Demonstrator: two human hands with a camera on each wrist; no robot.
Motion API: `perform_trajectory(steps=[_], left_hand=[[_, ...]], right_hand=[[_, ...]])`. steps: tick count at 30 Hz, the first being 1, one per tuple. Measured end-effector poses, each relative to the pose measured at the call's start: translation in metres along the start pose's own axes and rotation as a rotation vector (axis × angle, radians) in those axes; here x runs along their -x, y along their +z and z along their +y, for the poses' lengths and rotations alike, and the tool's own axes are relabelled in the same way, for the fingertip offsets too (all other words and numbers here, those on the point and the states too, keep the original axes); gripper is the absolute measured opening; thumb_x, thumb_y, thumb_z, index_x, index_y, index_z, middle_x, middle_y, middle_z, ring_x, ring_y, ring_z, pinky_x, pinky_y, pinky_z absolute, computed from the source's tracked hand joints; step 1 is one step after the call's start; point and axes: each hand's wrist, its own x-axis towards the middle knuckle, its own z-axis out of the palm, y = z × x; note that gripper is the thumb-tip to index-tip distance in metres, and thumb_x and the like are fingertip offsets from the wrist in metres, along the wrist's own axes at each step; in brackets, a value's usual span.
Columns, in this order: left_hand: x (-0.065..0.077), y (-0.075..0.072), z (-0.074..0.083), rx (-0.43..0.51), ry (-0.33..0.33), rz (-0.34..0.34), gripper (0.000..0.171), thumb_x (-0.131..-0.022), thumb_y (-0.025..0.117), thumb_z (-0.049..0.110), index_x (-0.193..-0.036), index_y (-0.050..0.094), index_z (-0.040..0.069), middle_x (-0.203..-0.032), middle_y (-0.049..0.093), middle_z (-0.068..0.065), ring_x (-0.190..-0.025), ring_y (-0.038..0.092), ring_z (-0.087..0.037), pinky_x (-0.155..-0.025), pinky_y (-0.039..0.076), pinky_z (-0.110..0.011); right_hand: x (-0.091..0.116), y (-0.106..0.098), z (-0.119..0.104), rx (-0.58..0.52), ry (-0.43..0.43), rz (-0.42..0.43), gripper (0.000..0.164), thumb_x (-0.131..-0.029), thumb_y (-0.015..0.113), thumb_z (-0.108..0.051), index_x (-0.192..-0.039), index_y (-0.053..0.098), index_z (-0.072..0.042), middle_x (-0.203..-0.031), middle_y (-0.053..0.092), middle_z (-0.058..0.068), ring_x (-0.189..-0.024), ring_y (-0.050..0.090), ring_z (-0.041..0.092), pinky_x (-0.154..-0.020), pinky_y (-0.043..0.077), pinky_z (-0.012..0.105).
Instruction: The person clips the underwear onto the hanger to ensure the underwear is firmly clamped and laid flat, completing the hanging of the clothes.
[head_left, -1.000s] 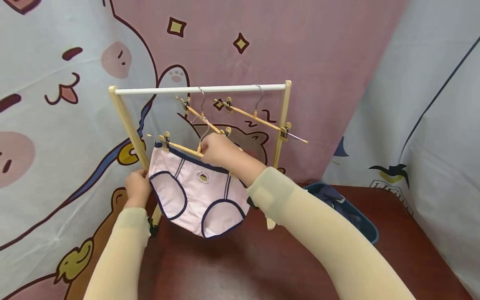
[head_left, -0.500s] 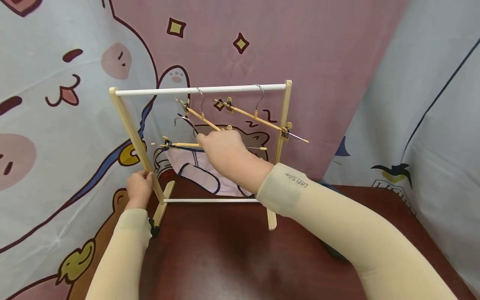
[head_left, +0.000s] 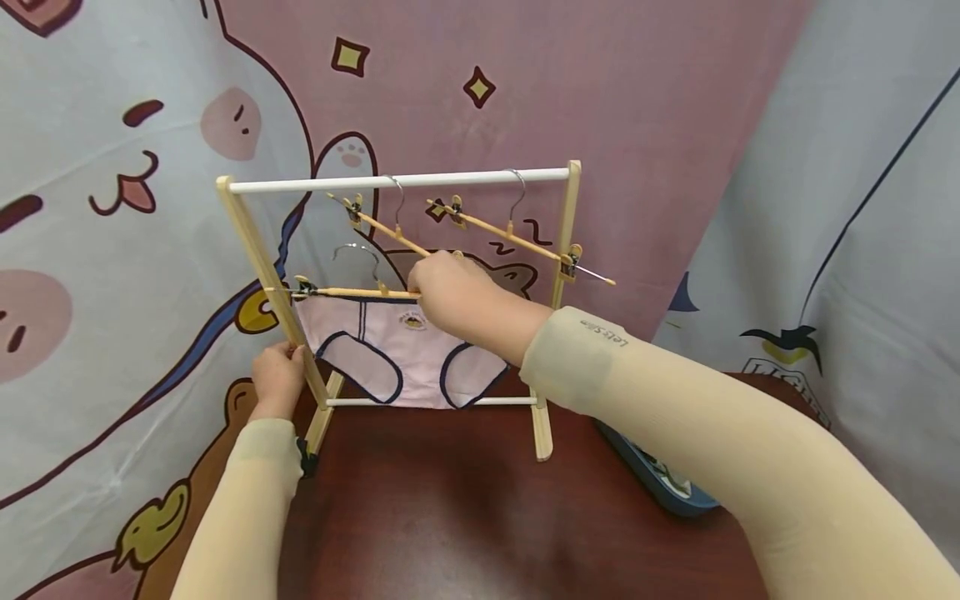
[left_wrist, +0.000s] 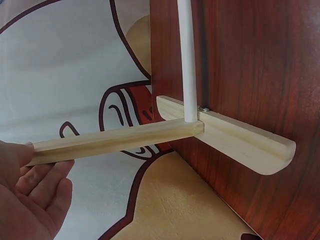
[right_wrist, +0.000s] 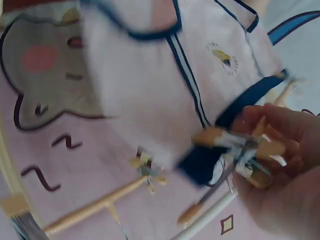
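My left hand point(head_left: 277, 379) grips the left wooden post point(head_left: 255, 242) of a small clothes rack, thumb and fingers on either side of it in the left wrist view. My right hand point(head_left: 461, 292) holds a wooden clip hanger point(head_left: 345, 292) near its right end, by a clip point(right_wrist: 245, 150) in the right wrist view. Pink underpants point(head_left: 416, 358) with navy trim hang from this hanger. Its metal hook point(head_left: 375, 262) is below the rack's white top bar point(head_left: 300, 185), apart from it. The hanger's left end overlaps the left post.
Two more clip hangers hang on the top bar: a middle hanger point(head_left: 408, 242), partly behind my right hand, and a right hanger point(head_left: 517, 236). The rack stands on a dark red table point(head_left: 450, 508). A blue basket point(head_left: 675, 492) is partly hidden under my right forearm.
My right hand has carried the hanger and underpants from in front of the rack further back, then leftward. The middle hanger has shifted left. My left hand stays on the post.
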Motion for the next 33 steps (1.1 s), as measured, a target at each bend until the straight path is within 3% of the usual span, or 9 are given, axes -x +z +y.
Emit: perform_trajectory(steps=[4,7,9,15,21,29,33], left_hand=[[0.0,0.001,0.0,0.009,0.014,0.006,0.031,-0.097,0.051,0.02,-0.107,0.068,-0.003,-0.098,0.068,-0.025,-0.087,0.063,-0.04,-0.075,0.05,-0.049],[0.001,0.003,0.0,0.01,0.012,0.01,0.03,-0.097,0.051,0.02,-0.106,0.067,-0.004,-0.098,0.068,-0.025,-0.087,0.063,-0.04,-0.075,0.051,-0.048],[0.002,0.003,0.0,0.014,0.002,0.004,0.031,-0.097,0.051,0.021,-0.107,0.067,-0.004,-0.099,0.067,-0.025,-0.087,0.064,-0.04,-0.075,0.052,-0.048],[0.003,0.002,0.001,0.007,-0.011,0.001,0.033,-0.098,0.05,0.022,-0.111,0.065,-0.005,-0.102,0.066,-0.027,-0.089,0.063,-0.04,-0.076,0.051,-0.048],[0.003,0.0,-0.001,0.001,0.013,0.005,0.033,-0.098,0.05,0.021,-0.11,0.065,-0.005,-0.101,0.066,-0.027,-0.088,0.063,-0.041,-0.075,0.051,-0.049],[0.005,0.001,0.0,0.001,0.028,0.018,0.032,-0.098,0.051,0.022,-0.106,0.067,-0.004,-0.098,0.067,-0.026,-0.087,0.063,-0.041,-0.075,0.051,-0.049],[0.004,0.0,0.002,0.012,0.019,0.018,0.032,-0.098,0.05,0.022,-0.106,0.067,-0.004,-0.099,0.067,-0.026,-0.088,0.062,-0.041,-0.076,0.05,-0.049]], right_hand=[[-0.001,-0.009,0.002,0.113,-0.025,0.088,0.016,-0.091,0.06,-0.023,-0.097,0.074,-0.028,-0.095,0.069,-0.008,-0.093,0.056,0.017,-0.079,0.045,0.036],[-0.005,-0.012,0.005,0.106,-0.025,0.13,0.012,-0.092,0.061,-0.029,-0.093,0.073,-0.026,-0.091,0.068,-0.007,-0.088,0.059,0.016,-0.072,0.049,0.036],[-0.008,-0.014,0.007,0.094,-0.017,0.167,0.014,-0.093,0.059,-0.03,-0.093,0.072,-0.024,-0.09,0.067,-0.006,-0.085,0.06,0.015,-0.067,0.051,0.036],[-0.021,-0.022,0.007,0.142,0.036,0.265,0.013,-0.093,0.059,-0.025,-0.098,0.071,-0.023,-0.092,0.065,-0.003,-0.09,0.061,0.018,-0.073,0.052,0.038],[-0.039,-0.023,-0.003,0.221,0.068,0.268,0.015,-0.09,0.06,-0.016,-0.101,0.071,-0.02,-0.099,0.067,0.0,-0.094,0.06,0.021,-0.078,0.054,0.039],[-0.055,-0.001,-0.013,0.33,0.061,0.217,0.02,-0.096,0.054,-0.021,-0.109,0.069,-0.023,-0.104,0.067,-0.001,-0.093,0.058,0.019,-0.078,0.054,0.034],[-0.053,0.01,-0.013,0.252,0.018,0.222,0.026,-0.097,0.052,-0.017,-0.121,0.062,-0.018,-0.108,0.061,0.005,-0.098,0.056,0.023,-0.076,0.055,0.034]])
